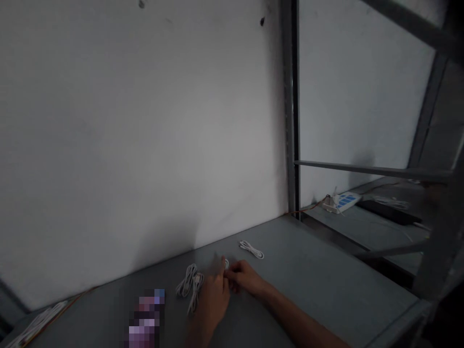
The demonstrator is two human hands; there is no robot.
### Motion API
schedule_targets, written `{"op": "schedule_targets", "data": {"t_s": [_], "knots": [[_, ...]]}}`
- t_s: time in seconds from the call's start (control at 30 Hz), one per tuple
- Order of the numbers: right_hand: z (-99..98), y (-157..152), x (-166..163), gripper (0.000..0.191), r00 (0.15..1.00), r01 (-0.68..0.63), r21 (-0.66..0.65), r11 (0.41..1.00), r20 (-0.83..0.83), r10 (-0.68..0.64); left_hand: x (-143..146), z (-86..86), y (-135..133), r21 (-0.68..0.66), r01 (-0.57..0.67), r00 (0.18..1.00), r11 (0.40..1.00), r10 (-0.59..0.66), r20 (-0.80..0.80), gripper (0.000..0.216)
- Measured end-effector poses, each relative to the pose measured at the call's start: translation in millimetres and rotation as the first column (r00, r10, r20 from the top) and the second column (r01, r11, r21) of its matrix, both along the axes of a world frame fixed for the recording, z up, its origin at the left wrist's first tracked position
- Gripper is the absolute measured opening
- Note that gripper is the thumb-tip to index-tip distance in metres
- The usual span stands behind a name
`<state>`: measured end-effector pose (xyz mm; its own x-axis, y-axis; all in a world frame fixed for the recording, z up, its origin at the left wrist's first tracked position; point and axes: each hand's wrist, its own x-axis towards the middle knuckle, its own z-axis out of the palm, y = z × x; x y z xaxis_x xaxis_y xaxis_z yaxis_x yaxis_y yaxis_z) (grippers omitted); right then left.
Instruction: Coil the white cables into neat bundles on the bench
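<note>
While the left hand and the right hand are close together, a small white cord loop shows just between them. From up on the head, the view looks down at a gray table. The left hand stands on its side, with its blurry fingers pointing up. The right hand comes in from the near right, and its fingers curl toward the loop. Both hands are right at the loop, but it is too blurry to tell if either one has hold of it.

Two bundled white cords lie side by side, just left of the left hand. One more bundled white cord lies on the table, far from the hands. A blurred-out thing sits near the left. More white cords lie at the near left corner. A white wall stands along the far edge. Off to the far right, past a metal post, a white power strip with blue parts sits lower down, with an orange wire running from it.
</note>
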<state>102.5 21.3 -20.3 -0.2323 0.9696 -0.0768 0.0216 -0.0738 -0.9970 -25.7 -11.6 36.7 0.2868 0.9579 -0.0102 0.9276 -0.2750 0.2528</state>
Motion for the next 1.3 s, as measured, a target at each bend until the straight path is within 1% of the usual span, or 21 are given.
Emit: {"op": "schedule_targets", "data": {"t_s": [0.17,0.33,0.43,0.53,0.7,0.87,0.97,1.13,1.3], "knots": [[0.8,-1.0,0.0,0.032,1.0,0.014,-0.004,1.0,0.024,-0.014,-0.2,0.2,-1.8,0.005,0.017,1.0,1.0,-0.017,0.019,0.057],[3.7,-1.9,0.0,0.03,0.999,0.043,-0.018,0.999,0.023,-0.043,-2.5,-8.6,1.7,0.025,0.003,0.995,1.0,-0.006,0.1,0.06],[3.4,-0.6,-0.9,0.031,0.999,0.039,-0.024,0.999,0.031,-0.038,-2.4,-14.8,5.3,0.011,-0.032,0.993,0.999,0.03,0.116,0.063],[1.5,0.4,-1.5,0.034,0.998,0.056,-0.011,0.998,0.021,-0.055,-0.1,-17.4,7.9,-0.008,-0.091,0.981,0.996,0.091,0.17,0.062],[-0.4,0.1,-2.4,0.033,0.995,0.093,-0.003,0.996,0.027,-0.093,3.7,-16.4,9.8,-0.051,-0.128,0.963,0.99,0.137,0.232,0.057],[-0.8,1.6,-4.5,0.034,0.991,0.131,-0.002,0.991,0.041,-0.131,4.4,-13.8,9.7,-0.058,-0.124,0.95,0.991,0.135,0.283,0.051],[-1.8,2.7,-5.1,0.034,0.987,0.153,0.0,0.988,0.046,-0.152,4.0,-13.9,9.3,-0.032,-0.108,0.944,0.994,0.113,0.309,0.048],[-1.9,3.7,-5.9,0.032,0.982,0.184,0.001,0.983,0.05,-0.184,3.9,-16.0,10.7,-0.023,-0.113,0.95,0.993,0.115,0.292,0.045],[-0.8,2.9,-6.7,0.033,0.975,0.216,0.034,0.976,0.056,-0.217,5.1,-15.9,10.9,-0.012,-0.123,0.953,0.992,0.122,0.279,0.041]]}}
